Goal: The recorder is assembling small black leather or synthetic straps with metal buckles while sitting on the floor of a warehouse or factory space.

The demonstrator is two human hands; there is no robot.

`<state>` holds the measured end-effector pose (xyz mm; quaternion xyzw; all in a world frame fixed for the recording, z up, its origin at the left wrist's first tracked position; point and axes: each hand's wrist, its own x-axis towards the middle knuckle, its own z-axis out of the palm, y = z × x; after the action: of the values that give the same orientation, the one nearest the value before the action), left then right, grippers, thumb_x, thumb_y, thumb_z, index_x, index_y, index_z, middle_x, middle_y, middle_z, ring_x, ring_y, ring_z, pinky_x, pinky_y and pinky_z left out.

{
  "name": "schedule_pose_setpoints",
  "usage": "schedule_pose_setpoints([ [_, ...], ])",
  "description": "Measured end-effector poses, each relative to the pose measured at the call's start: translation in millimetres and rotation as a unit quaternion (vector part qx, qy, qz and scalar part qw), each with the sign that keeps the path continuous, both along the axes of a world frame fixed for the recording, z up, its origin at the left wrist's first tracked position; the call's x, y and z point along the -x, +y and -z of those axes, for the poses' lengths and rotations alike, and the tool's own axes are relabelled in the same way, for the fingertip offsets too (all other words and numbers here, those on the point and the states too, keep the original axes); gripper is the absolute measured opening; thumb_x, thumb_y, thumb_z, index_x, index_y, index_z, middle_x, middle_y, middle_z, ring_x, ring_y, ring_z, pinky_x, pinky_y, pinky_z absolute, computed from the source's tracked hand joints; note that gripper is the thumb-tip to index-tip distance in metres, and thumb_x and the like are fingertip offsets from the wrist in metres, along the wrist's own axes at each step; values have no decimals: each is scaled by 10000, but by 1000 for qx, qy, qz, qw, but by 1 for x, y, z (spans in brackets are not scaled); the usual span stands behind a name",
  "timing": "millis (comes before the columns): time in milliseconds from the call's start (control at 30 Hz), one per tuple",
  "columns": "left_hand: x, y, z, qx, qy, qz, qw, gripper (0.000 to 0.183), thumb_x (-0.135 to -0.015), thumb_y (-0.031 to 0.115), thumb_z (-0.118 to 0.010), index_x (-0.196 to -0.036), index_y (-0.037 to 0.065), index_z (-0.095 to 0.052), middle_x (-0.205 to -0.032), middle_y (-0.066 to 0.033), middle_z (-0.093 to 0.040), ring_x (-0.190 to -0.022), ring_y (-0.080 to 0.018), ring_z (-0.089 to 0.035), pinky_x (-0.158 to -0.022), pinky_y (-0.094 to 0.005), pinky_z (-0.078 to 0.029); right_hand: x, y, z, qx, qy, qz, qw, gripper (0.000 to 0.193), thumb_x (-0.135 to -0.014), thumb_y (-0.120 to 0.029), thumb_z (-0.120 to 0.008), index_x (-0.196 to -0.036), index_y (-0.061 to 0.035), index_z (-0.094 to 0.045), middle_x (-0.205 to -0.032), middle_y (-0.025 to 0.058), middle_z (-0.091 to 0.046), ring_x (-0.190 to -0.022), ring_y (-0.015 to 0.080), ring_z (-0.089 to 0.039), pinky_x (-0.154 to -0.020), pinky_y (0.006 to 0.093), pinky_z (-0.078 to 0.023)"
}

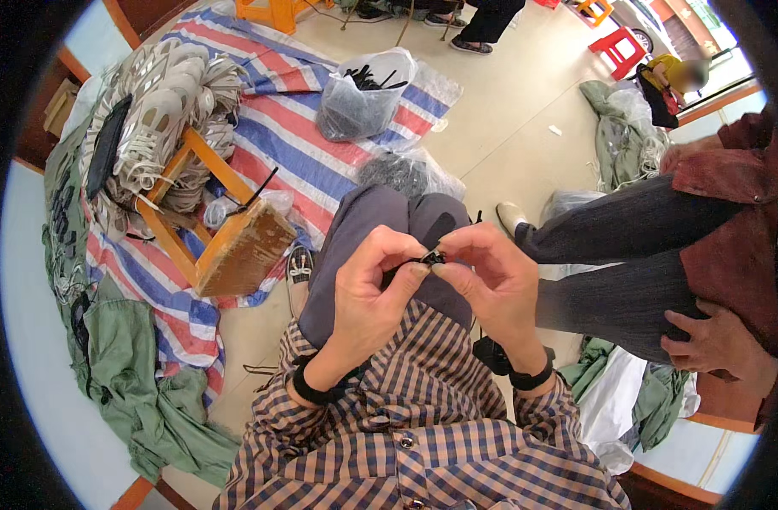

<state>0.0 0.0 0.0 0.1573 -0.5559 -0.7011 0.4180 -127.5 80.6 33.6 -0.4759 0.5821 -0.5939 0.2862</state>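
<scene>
Over my lap, my left hand (373, 293) and my right hand (495, 285) meet, thumbs and forefingers pinched together. Between the fingertips is a small black piece (435, 257) with a thin pale edge, too small to name. A flat dark strip (441, 228) with a rounded end sticks up just beyond the fingertips. Both hands are closed on the black piece, and the fingers hide part of it. Each wrist wears a black band.
An overturned wooden stool (244, 248) lies left on a striped tarp (304, 170), beside heaped pale strappy pieces (164, 93). Ahead stands a plastic bag (359, 106) of black strips. Green cloth (121, 340) lies lower left. A person in dark trousers (627, 229) sits close at right.
</scene>
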Motion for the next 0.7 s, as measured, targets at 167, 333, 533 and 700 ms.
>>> schedule_pose_setpoints([
  [167,4,1,1,99,-31,-23,994,105,-806,-48,-580,-888,1,-536,-816,-40,-498,-739,-74,-511,-648,-191,-424,5,5,0,18,110,34,993,245,-731,6,-668,-965,-24,-602,-830,65,-588,-770,157,-593,-685,254,-473],
  [333,8,5,2,118,-47,-12,992,100,-809,-55,-571,-884,-2,-533,-813,-31,-494,-728,-68,-504,-633,-186,-411,3,11,5,25,123,78,989,259,-718,-2,-671,-967,-33,-607,-828,76,-595,-748,169,-595,-660,256,-471],
  [533,-1,10,5,51,-26,54,997,109,-833,-46,-551,-924,-1,-511,-843,-15,-491,-768,-67,-514,-689,-190,-422,10,17,6,21,153,10,988,256,-714,-15,-674,-961,-35,-610,-857,89,-601,-759,194,-595,-669,263,-473],
  [700,-6,8,2,18,-14,76,997,129,-837,-50,-544,-947,-4,-494,-887,-26,-487,-809,-80,-520,-746,-212,-435,2,18,12,23,-41,-25,999,200,-787,-38,-640,-977,-12,-584,-886,43,-598,-829,124,-582,-757,236,-468],
])
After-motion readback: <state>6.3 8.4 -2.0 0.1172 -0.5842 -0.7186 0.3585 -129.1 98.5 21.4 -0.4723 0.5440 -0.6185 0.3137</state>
